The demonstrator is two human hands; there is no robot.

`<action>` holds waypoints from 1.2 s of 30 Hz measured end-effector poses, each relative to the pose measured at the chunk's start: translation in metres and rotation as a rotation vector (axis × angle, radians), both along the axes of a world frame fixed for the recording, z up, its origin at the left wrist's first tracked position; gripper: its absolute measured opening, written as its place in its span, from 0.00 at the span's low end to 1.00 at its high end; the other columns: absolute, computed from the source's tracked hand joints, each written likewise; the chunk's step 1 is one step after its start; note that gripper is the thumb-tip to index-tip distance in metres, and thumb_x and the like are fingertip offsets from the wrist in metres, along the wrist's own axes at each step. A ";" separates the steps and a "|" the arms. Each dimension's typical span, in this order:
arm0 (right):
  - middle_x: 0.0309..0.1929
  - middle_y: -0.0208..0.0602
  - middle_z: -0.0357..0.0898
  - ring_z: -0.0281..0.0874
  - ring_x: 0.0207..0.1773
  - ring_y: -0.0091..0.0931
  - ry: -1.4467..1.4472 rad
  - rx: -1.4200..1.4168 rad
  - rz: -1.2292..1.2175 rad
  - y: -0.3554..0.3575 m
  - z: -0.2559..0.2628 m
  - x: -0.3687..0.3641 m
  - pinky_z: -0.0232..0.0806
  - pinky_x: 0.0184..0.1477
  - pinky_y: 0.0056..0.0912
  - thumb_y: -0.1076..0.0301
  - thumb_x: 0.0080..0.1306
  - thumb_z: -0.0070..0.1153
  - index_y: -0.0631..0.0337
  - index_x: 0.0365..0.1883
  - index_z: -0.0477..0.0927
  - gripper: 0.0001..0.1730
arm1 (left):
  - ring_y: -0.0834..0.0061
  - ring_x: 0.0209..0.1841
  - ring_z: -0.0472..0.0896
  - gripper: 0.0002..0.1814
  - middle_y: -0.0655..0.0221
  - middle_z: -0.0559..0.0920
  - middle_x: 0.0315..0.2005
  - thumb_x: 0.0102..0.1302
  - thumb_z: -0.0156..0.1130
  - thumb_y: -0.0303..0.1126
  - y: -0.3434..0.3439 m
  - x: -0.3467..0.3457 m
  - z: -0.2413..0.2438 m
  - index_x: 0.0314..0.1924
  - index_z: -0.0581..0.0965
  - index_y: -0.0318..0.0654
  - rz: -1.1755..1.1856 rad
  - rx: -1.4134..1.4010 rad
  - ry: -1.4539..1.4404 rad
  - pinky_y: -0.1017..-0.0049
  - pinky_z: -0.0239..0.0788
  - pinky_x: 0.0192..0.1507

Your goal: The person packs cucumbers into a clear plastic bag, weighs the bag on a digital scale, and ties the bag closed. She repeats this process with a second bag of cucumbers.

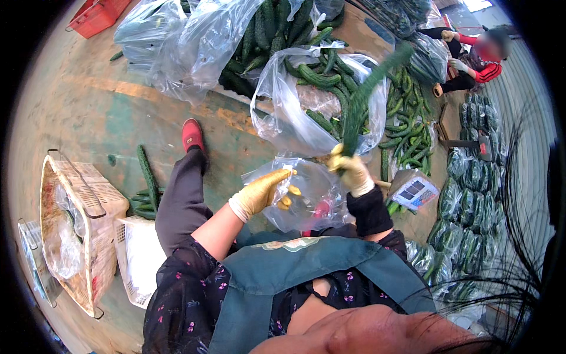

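Observation:
In the middle of the head view, my left hand, in a yellow glove, grips the edge of a clear plastic bag. The bag hangs below and between my hands, and a red shoe shows through it. My gloved right hand holds a long green cucumber by its lower end. That cucumber points up and to the right, its far end blurred. Behind it lies a large open plastic bag with several loose cucumbers inside.
Heaped cucumbers lie on the floor beside a digital scale. Bagged cucumbers stand in rows at right. A plastic crate is at left, a red crate at upper left. Another person sits at upper right.

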State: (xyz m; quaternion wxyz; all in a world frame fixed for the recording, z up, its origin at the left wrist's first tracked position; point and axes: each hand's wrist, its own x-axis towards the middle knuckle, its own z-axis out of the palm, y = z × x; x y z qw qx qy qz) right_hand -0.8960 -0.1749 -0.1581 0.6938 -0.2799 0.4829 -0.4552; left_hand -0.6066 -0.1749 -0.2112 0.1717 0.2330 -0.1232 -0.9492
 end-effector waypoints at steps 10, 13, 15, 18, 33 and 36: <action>0.41 0.38 0.82 0.78 0.43 0.27 0.984 -0.004 0.247 0.111 -0.199 0.007 0.70 0.46 0.30 0.75 0.60 0.61 0.63 0.51 0.79 0.19 | 0.84 0.14 0.65 0.35 0.55 0.83 0.37 0.72 0.48 0.57 -0.038 0.045 0.084 0.70 0.62 0.43 0.119 0.069 0.386 0.82 0.58 0.17; 0.42 0.38 0.83 0.79 0.43 0.28 1.043 -0.150 0.495 0.105 -0.176 0.007 0.71 0.46 0.30 0.74 0.60 0.61 0.63 0.52 0.79 0.20 | 0.84 0.13 0.65 0.36 0.57 0.83 0.34 0.71 0.49 0.57 -0.033 0.047 0.088 0.70 0.62 0.43 0.060 -0.016 0.215 0.83 0.57 0.16; 0.42 0.39 0.83 0.79 0.43 0.28 1.092 -0.234 0.653 0.097 -0.146 0.001 0.71 0.45 0.30 0.73 0.60 0.61 0.62 0.53 0.79 0.20 | 0.84 0.13 0.64 0.33 0.59 0.83 0.32 0.71 0.51 0.56 -0.032 0.040 0.092 0.67 0.65 0.42 0.001 -0.122 0.020 0.82 0.57 0.17; 0.44 0.42 0.84 0.80 0.45 0.28 0.335 0.323 0.858 0.032 -0.063 -0.007 0.73 0.43 0.33 0.70 0.64 0.59 0.64 0.51 0.80 0.17 | 0.83 0.14 0.63 0.25 0.65 0.82 0.29 0.70 0.57 0.49 -0.032 0.033 0.096 0.58 0.72 0.39 -0.082 -0.367 -0.313 0.80 0.58 0.18; 0.34 0.40 0.79 0.77 0.36 0.38 0.043 0.390 -0.672 -0.158 -0.181 -0.146 0.71 0.39 0.48 0.29 0.55 0.63 0.62 0.43 0.79 0.41 | 0.81 0.11 0.61 0.25 0.57 0.83 0.26 0.73 0.48 0.52 -0.025 0.022 0.083 0.43 0.77 0.34 -0.045 -0.248 -0.316 0.79 0.57 0.17; 0.32 0.41 0.81 0.77 0.28 0.36 -0.374 0.278 -0.194 -0.171 -0.179 -0.162 0.74 0.29 0.32 0.27 0.56 0.59 0.70 0.41 0.80 0.45 | 0.81 0.12 0.61 0.27 0.57 0.83 0.26 0.74 0.47 0.53 -0.026 0.022 0.077 0.47 0.78 0.33 -0.063 -0.251 -0.288 0.79 0.57 0.17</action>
